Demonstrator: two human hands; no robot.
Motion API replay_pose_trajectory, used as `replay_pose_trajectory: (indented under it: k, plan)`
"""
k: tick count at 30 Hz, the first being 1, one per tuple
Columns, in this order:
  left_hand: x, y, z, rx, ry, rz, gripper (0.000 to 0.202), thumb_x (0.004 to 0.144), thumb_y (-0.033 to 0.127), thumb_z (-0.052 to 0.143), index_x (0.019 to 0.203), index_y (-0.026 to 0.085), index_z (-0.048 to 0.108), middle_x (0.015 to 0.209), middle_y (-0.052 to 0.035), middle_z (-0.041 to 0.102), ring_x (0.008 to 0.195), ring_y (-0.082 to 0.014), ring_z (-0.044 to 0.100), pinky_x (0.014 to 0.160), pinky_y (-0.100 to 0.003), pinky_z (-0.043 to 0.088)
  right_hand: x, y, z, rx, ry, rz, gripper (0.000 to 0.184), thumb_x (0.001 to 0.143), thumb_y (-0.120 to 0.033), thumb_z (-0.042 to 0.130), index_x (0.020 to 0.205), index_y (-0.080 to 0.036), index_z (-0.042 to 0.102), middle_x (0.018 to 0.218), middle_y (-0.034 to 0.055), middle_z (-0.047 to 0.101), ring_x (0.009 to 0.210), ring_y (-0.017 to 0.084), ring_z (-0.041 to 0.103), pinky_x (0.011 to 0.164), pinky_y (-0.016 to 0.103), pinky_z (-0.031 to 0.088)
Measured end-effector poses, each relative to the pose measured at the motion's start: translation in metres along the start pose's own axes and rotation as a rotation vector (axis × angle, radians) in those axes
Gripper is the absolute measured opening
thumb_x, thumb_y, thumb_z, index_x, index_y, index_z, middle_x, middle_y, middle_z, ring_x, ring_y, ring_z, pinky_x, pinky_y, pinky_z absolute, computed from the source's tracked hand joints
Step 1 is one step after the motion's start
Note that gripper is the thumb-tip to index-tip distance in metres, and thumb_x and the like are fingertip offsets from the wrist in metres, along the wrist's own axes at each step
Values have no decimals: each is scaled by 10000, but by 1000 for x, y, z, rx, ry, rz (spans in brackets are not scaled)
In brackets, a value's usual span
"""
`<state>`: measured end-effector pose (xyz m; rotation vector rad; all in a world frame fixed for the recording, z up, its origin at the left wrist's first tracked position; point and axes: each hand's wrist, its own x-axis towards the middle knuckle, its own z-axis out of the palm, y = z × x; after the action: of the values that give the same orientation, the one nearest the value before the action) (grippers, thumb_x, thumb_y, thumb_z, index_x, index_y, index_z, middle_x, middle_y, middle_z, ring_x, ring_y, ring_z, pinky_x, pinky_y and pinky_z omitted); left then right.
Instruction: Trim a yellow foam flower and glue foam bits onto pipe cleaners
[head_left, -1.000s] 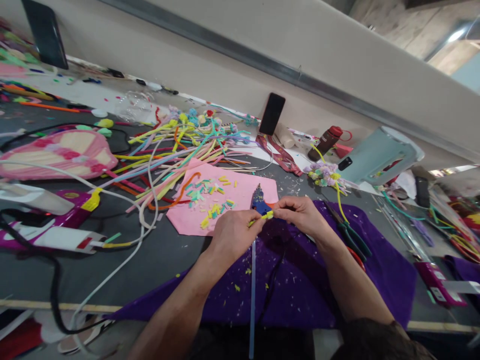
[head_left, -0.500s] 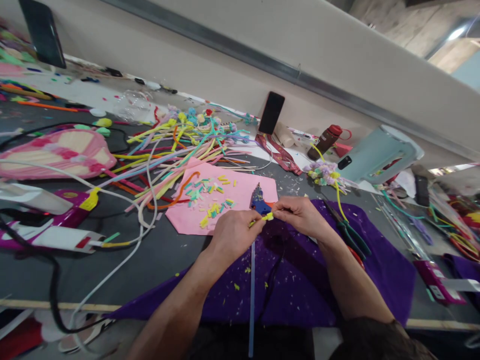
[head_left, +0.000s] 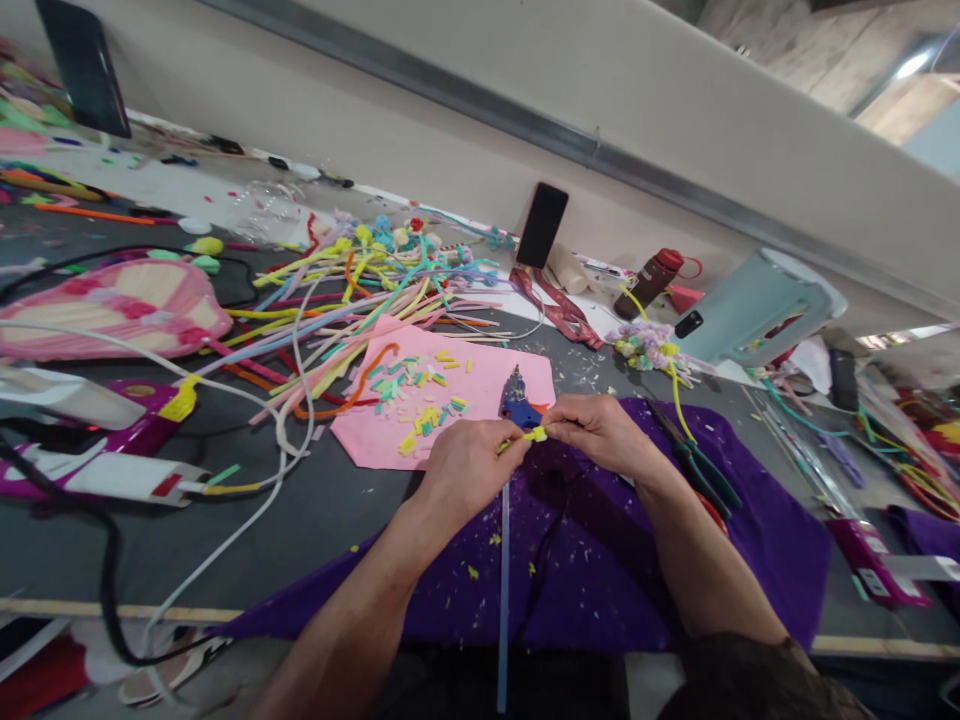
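Note:
My left hand [head_left: 469, 462] and my right hand [head_left: 598, 428] meet over a purple cloth [head_left: 630, 560], both pinched on a small yellow fuzzy piece [head_left: 535, 434] held between their fingertips. Right behind the piece lies a blue glue gun [head_left: 516, 402] with a clear glue stick [head_left: 503, 590] running back toward me. A pink sheet [head_left: 495, 378] just beyond my left hand carries several cut yellow, green and orange bits [head_left: 420, 395].
A heap of coloured pipe cleaners [head_left: 352, 300] spreads at the centre left. Green-handled pliers [head_left: 694, 462] lie on the cloth at my right. A black phone [head_left: 543, 225] leans on the wall; a brown bottle [head_left: 651, 283] and a pale stool [head_left: 757, 305] stand right. Cables [head_left: 247, 500] cross the left.
Both hands stay pinched on the yellow piece, with only slight finger movement. The view has shifted a little.

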<state>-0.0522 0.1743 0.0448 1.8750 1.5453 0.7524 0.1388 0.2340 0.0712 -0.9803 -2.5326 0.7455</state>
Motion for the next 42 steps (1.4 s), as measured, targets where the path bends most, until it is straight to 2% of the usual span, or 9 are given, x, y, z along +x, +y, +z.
replay_pose_trajectory:
  k: [2, 6, 11, 14, 17, 21, 27, 33, 42]
  plan:
    - [0, -1, 0, -17, 8, 0, 294, 843, 383, 499, 749, 203, 712, 729, -50, 705, 669, -181, 603, 582, -261, 339, -1, -1, -1, 32, 8, 4, 196, 899, -248, 522, 848, -161, 691, 749, 28, 648, 674, 130, 586, 629, 224, 401]
    - [0, -1, -3, -73, 36, -5, 286, 840, 380, 507, 748, 205, 714, 724, -42, 701, 673, -176, 600, 589, -256, 342, -4, -1, -5, 144, 18, 60, 231, 912, -280, 499, 966, -176, 699, 805, 29, 669, 530, 89, 535, 528, 210, 404]
    - [0, 1, -7, -248, -2, -17, 289, 815, 359, 535, 629, 184, 669, 579, -2, 628, 542, -125, 523, 528, -230, 317, -8, 4, -10, 252, 163, 145, 277, 920, -319, 477, 1038, -172, 681, 854, 44, 695, 477, 76, 524, 499, 222, 425]
    - [-2, 3, -10, -384, -98, -49, 318, 822, 367, 523, 593, 170, 622, 527, 12, 587, 465, -97, 468, 485, -214, 308, -8, 0, -11, 309, 151, 73, 287, 879, -311, 550, 1122, -192, 644, 924, 48, 693, 556, 88, 555, 541, 227, 451]
    - [-3, 5, -10, -509, -187, -120, 304, 817, 401, 528, 656, 162, 627, 538, 14, 590, 408, -75, 420, 437, -204, 288, -6, -6, -9, 324, 86, -51, 447, 784, -288, 676, 1215, -218, 578, 1014, 48, 666, 642, 97, 570, 560, 217, 456]
    - [-4, 5, -9, -618, -249, -160, 281, 802, 411, 554, 726, 154, 640, 533, 20, 583, 387, -59, 400, 412, -189, 272, -5, -12, -5, 260, 70, -96, 380, 757, -272, 703, 1122, -209, 614, 937, 23, 654, 632, 90, 565, 563, 208, 448]
    - [-3, 7, -9, -633, -277, -189, 272, 783, 406, 587, 741, 144, 647, 530, 20, 569, 390, -51, 390, 404, -180, 265, -6, -14, -5, 281, 58, -101, 265, 752, -245, 705, 1000, -172, 647, 842, 6, 634, 608, 78, 541, 549, 195, 432]
    - [-2, 8, -8, -644, -269, -194, 292, 760, 434, 604, 702, 151, 650, 529, 11, 585, 379, -54, 390, 396, -186, 255, -7, -16, -7, 278, 55, -90, 178, 773, -223, 678, 941, -165, 665, 799, 0, 621, 580, 71, 515, 553, 203, 424]
    - [-3, 8, -8, -649, -254, -187, 292, 762, 430, 605, 687, 151, 646, 517, 16, 576, 375, -53, 393, 398, -184, 259, -6, -16, -5, 256, 43, -93, 142, 785, -209, 655, 917, -161, 675, 784, 3, 625, 592, 80, 525, 559, 205, 418]
